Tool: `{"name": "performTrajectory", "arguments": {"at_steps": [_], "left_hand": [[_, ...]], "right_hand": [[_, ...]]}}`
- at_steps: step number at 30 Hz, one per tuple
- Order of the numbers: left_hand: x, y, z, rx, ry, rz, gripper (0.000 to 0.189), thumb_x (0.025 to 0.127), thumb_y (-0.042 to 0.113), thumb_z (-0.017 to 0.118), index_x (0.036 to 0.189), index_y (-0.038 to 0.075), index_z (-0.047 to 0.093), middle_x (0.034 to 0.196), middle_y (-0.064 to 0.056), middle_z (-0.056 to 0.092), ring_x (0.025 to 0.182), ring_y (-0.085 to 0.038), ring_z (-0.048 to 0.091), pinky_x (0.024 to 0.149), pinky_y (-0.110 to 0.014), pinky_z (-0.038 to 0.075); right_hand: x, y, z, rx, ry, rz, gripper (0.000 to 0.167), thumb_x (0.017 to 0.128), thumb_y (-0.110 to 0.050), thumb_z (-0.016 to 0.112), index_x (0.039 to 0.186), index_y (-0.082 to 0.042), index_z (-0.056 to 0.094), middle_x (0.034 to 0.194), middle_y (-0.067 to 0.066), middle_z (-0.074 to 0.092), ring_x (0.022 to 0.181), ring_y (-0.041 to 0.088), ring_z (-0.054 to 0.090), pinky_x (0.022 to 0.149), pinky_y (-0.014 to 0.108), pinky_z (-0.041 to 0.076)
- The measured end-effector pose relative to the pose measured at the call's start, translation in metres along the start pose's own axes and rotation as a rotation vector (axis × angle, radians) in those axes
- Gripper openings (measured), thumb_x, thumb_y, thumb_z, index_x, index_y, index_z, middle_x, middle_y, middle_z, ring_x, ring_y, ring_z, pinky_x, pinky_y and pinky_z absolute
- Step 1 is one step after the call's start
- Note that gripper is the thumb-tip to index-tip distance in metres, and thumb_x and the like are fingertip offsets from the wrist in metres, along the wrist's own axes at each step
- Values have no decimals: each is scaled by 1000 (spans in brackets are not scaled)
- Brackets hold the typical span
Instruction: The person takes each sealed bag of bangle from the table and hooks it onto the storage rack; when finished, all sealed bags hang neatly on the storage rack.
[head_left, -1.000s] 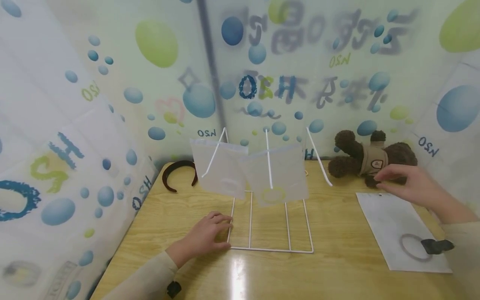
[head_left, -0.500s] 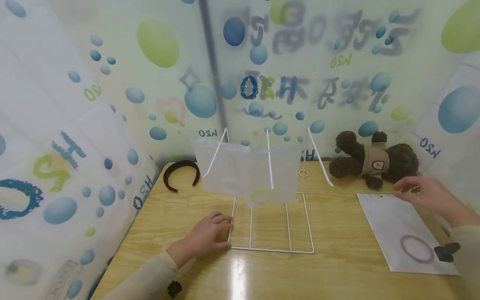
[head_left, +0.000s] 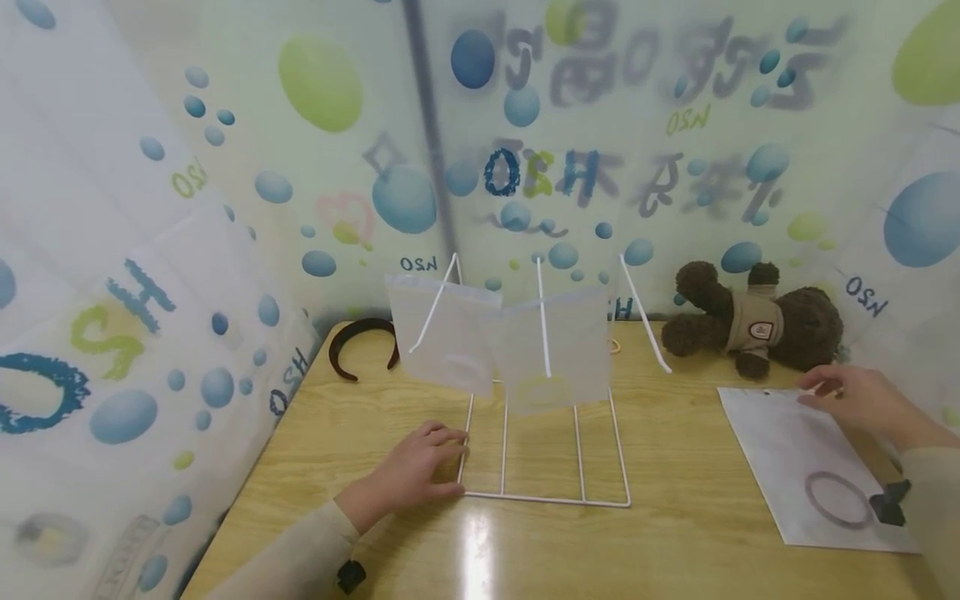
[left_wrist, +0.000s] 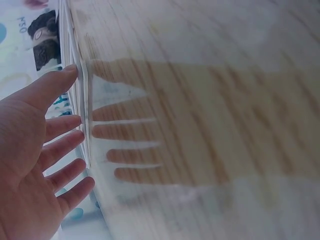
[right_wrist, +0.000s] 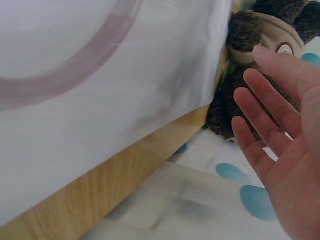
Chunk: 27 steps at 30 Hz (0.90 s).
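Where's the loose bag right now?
Head view: the plastic bag lies on the table at right, in front of the teddy bear and right of the wire rack.

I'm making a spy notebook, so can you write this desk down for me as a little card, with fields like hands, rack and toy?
Left hand: fingers at the left edge of the white wire rack
Right hand: near the far end of the flat bag, holding nothing
Rack: two hanging bags; right prong bare
Flat bag: on the wooden table, a ring showing through
Toy: brown teddy bear in a tan top, lying down
Also there: dark headband, back left
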<state>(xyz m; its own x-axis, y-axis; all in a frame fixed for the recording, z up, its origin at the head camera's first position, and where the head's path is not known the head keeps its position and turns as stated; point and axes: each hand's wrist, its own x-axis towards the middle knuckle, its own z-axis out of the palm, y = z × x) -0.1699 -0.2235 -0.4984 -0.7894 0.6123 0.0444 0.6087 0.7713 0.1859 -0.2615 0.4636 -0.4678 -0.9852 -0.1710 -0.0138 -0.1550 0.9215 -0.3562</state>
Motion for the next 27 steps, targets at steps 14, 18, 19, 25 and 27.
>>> {"name": "performTrajectory", "arguments": {"at_steps": [14,18,19,25,27], "left_hand": [[0,0,-1,6,-6,1,56,88,47,79,133,14,70,149,-3,58,135,-30,49,111,-51,46],[2,2,-2,5,-15,-3,56,88,47,79,133,15,69,150,-3,58,135,-30,49,111,-51,46],[2,2,-2,7,-19,-5,56,88,48,79,133,15,69,150,-3,58,135,-29,49,112,-51,46],[2,2,-2,13,-28,-22,56,88,49,78,133,16,69,150,-1,58,135,-28,48,112,-49,46],[2,2,-2,15,-24,-21,56,88,48,79,133,15,70,149,-2,58,134,-28,49,111,-50,46]], "right_hand": [[7,30,17,-23,74,-78,20,85,-10,79,101,1,75,94,23,73,81,34,70,63,35,55],[6,39,22,-20,85,-43,24,84,-10,80,102,5,74,96,27,72,83,39,68,68,50,58],[6,40,24,-24,89,-34,26,83,-10,80,102,6,74,96,28,71,82,40,68,69,53,58],[6,48,28,-25,72,23,36,83,-10,80,111,11,69,103,35,68,88,49,66,72,58,57],[7,49,28,-20,68,28,38,84,-10,80,112,11,67,104,36,68,89,51,66,71,57,57]]}}
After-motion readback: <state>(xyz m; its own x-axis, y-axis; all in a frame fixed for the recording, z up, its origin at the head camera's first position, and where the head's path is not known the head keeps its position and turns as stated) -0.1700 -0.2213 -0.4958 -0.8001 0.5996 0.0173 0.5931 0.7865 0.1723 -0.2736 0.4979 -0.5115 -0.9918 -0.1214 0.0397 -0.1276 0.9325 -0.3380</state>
